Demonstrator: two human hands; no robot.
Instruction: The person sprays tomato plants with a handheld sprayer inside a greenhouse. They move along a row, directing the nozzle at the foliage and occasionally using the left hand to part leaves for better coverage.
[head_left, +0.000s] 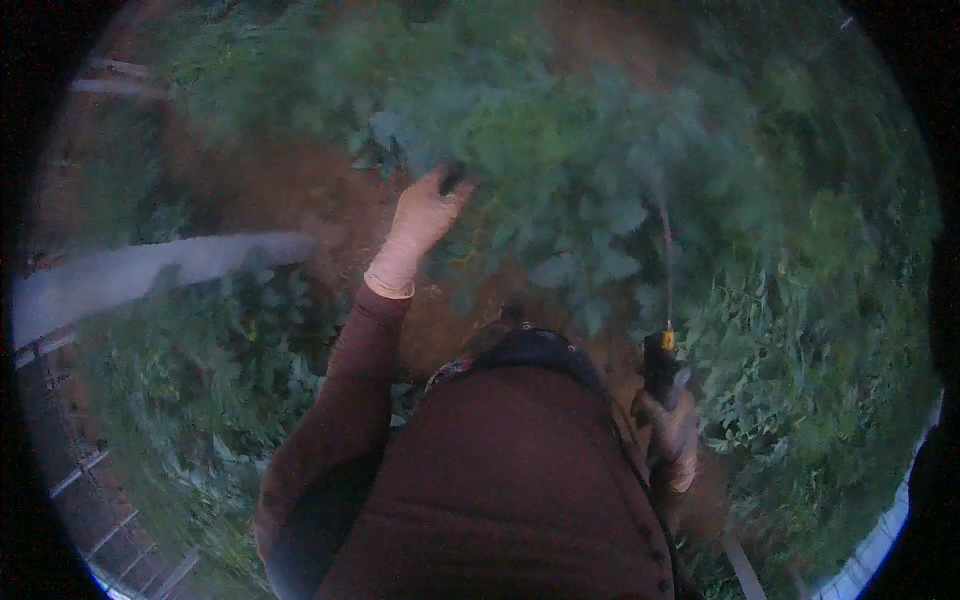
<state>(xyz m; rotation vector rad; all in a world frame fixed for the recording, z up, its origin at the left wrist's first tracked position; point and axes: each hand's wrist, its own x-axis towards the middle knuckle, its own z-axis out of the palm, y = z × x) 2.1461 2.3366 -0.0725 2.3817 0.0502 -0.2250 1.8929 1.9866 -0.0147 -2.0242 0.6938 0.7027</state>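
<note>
My left hand, in a pale glove with a dark patch near the fingertips, reaches to the edge of leafy green plants. Its fingers are blurred, and whether they hold anything is unclear. Low on the right, my right hand, also gloved, is closed around the dark handle of a sprayer wand. From a yellow fitting the thin metal wand runs up into the leaves, where its far end is lost in blur.
A pale post or pipe juts in from the left over brown soil. More foliage lies close on the right and lower left. Metal bars show at the left rim.
</note>
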